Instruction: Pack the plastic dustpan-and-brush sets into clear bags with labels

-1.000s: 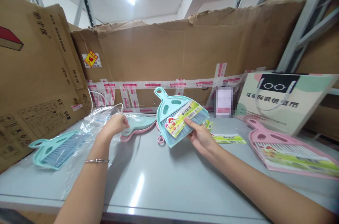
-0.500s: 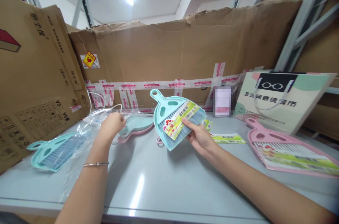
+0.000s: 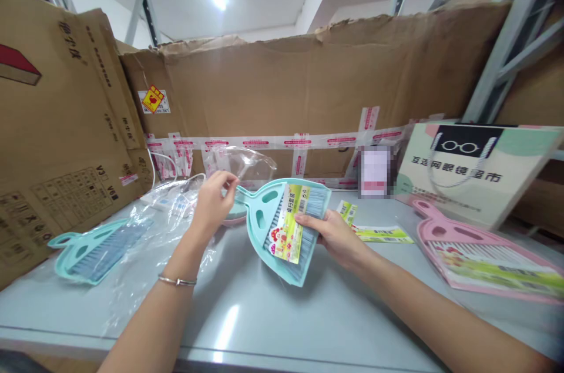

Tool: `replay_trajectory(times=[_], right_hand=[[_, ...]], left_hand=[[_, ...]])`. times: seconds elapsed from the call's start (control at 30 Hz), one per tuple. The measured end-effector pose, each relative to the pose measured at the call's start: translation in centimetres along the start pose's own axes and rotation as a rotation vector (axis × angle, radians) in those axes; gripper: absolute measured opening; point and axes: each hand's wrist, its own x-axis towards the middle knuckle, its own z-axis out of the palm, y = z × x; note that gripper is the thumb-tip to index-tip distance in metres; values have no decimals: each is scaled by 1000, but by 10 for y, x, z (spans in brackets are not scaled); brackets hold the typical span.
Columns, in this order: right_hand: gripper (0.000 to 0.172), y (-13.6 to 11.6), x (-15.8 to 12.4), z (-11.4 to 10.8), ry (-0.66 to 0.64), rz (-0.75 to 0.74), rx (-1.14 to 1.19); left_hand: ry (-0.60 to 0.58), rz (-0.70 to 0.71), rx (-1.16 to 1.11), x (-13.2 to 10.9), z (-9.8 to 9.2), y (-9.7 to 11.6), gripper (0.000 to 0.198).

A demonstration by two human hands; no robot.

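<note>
In the middle of the frame, the right hand [image 3: 337, 235] is holding a blue dustpan [image 3: 272, 212], thumb on its bright card [image 3: 288, 235] and fingers curling behind. Just left, the left hand [image 3: 215, 201] is pinching clear plastic [image 3: 249, 160], fingertips together, by the handle [image 3: 244, 192].

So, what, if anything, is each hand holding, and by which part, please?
The right hand holds a teal dustpan by its wide end; the left hand apparently pinches clear plastic by its edge.
</note>
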Motion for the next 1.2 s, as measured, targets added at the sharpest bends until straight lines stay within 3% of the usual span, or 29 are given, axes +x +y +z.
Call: replay_trajectory(times=[0.13,0.27,0.4,0.5,0.57,0.63,0.7,0.73,0.77,0.8,0.87,0.93,0.97,1.1,1.2], right_hand=[[39,7,-4,7,-20,-12,-2],[42,11,-9,14,-29,-10,54],[40,15,-10,20,-35,10,156],[40,19,-7,20,14,1,261],[41,20,-4,19,62,-21,333],[42,18,-1,18,124,-46,399],[41,15,1,17,186,-67,456],[40,13,1,16,211,-73,482],[39,11,1,16,232,-77,505],[37,10,2,16,246,-82,526],[33,10,2,17,257,-86,554],[31,10,3,17,241,-82,558],[31,11,3,17,221,-80,544],[30,8,12,5,209,-59,395],[35,1,23,-13,361,-28,244]], left_hand=[[-80,242,-57,-6,8,18,13],[-23,307,-106,-12,13,35,11],[-69,387,-86,-20,21,48,13],[-102,435,-80,-23,24,53,15],[-43,430,-82,-22,21,52,12],[123,310,-106,-19,17,49,14],[310,24,-209,-16,15,45,33],[350,-165,-313,-14,15,44,43],[317,-361,-450,-14,16,43,50],[212,-542,-608,-14,19,44,57],[-122,-756,-912,-17,26,47,66],[-369,-742,-1102,-21,33,51,67],[-409,-700,-1150,-22,35,53,64],[-334,-669,-1149,-24,38,53,57],[-331,-657,-1081,-23,35,50,61]])
